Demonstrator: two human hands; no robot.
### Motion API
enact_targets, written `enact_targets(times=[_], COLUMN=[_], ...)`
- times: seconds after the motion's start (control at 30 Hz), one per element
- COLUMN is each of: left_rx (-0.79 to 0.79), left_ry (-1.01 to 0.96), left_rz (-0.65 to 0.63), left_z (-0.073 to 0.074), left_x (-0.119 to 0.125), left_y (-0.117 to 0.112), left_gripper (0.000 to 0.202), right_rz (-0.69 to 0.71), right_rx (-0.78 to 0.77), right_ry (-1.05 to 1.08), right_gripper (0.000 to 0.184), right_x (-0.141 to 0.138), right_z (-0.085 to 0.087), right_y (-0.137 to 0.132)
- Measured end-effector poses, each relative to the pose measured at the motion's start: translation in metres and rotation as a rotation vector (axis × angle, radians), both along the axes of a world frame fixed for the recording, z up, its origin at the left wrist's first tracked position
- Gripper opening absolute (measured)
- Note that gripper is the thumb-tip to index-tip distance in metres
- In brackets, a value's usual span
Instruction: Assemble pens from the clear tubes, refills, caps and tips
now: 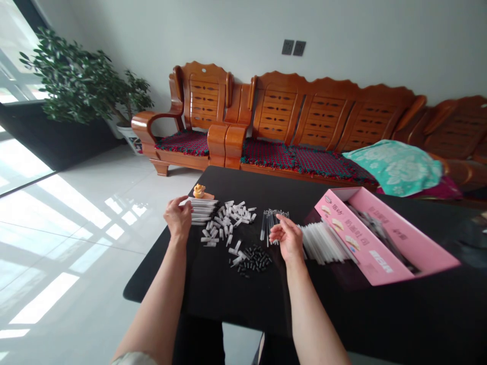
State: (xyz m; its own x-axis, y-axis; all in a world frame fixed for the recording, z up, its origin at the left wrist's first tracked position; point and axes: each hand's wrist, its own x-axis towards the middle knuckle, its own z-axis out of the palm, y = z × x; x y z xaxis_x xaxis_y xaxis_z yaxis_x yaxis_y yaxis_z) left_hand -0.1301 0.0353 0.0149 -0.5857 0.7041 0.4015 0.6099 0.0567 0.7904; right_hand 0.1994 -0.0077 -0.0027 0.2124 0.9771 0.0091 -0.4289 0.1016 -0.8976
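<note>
My left hand rests at the near end of a row of white plastic tubes lying side by side on the black table. Its fingers touch the tube ends, but I cannot tell whether they grip any. My right hand lies with its fingers apart against a bundle of thin clear pen refills. Between my hands lie a loose pile of short white plastic pieces and a small heap of black caps. A stack of long white tubes lies to the right of my right hand.
An open pink cardboard box holding dark items stands at the table's right. A small orange figurine sits at the far edge. Beyond the table are a wooden sofa, a folded teal cloth and a potted plant.
</note>
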Motion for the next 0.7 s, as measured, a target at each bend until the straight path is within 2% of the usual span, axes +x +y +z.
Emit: enact_targets(times=[0.07, 0.17, 0.33, 0.43, 0.53, 0.63, 0.7], left_rx=[0.02, 0.016, 0.03, 0.031, -0.024, -0.181, -0.296], left_ry=[0.041, 0.051, 0.067, 0.093, 0.139, 0.25, 0.347], left_rz=[-0.041, -0.062, -0.1, -0.091, -0.134, -0.322, -0.449], left_z=[0.0, -0.008, -0.022, -0.017, -0.003, 0.007, 0.007], left_x=[0.013, 0.026, 0.029, 0.026, 0.018, 0.003, -0.008], left_y=[-0.002, -0.004, -0.008, -0.011, -0.017, -0.026, -0.032], left_gripper=[0.029, 0.027, 0.029, 0.029, 0.026, 0.019, 0.015], right_rz=[-0.125, -0.251, -0.401, -0.411, -0.4, -0.391, -0.389], right_rx=[0.007, 0.008, 0.028, 0.029, 0.008, -0.006, -0.004], right_ry=[-0.028, -0.082, -0.202, -0.246, -0.285, -0.298, -0.296], right_gripper=[0.037, 0.035, 0.033, 0.034, 0.035, 0.036, 0.036], right_x=[0.001, 0.005, 0.008, 0.007, 0.006, 0.006, 0.005], right_z=[-0.001, -0.004, -0.006, -0.006, -0.005, -0.005, -0.004], right_y=[0.001, 0.003, 0.003, 0.002, 0.001, 0.001, 0.0])
